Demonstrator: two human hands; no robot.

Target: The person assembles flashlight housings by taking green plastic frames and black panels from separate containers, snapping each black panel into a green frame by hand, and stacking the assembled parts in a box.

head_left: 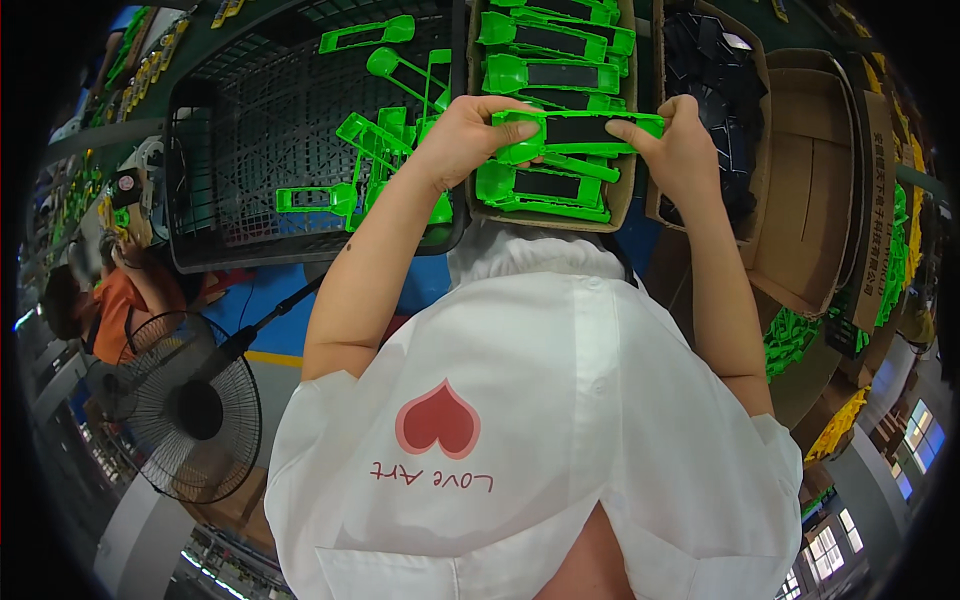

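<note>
Closest is the person's white short-sleeved shirt (530,400), with a red heart (438,420) edged in pink on its front. Beyond it, both bare forearms reach forward, and the hands work apart at opposite ends of one piece. The left hand (462,142) pinches the rounded end of a green plastic casing (580,131), thumb laid on top; the right hand (686,155) grips the narrower end, its thumb pressed near the edge of the black panel set in the frame. The casing lies crosswise above a cardboard box (621,202) (whether it touches the pieces below cannot be made out). In that box, similar black-panelled green casings (545,183) are stacked in a column.

Left of the box stands a black plastic crate (300,247) with latticed walls, where loose green frames (395,122) lie tumbled, mostly toward its right side. Just right of the stack, a second cardboard box (658,60) holds a heap of black flat pieces (705,65). Beside that sits an open brown carton (805,200).

Farther out, a black pedestal fan (200,410) stands at left. Past it, a co-worker in an orange top (118,318) sits near more green parts; at far right are heaped green pieces (790,340) and yellow ones (838,425).
</note>
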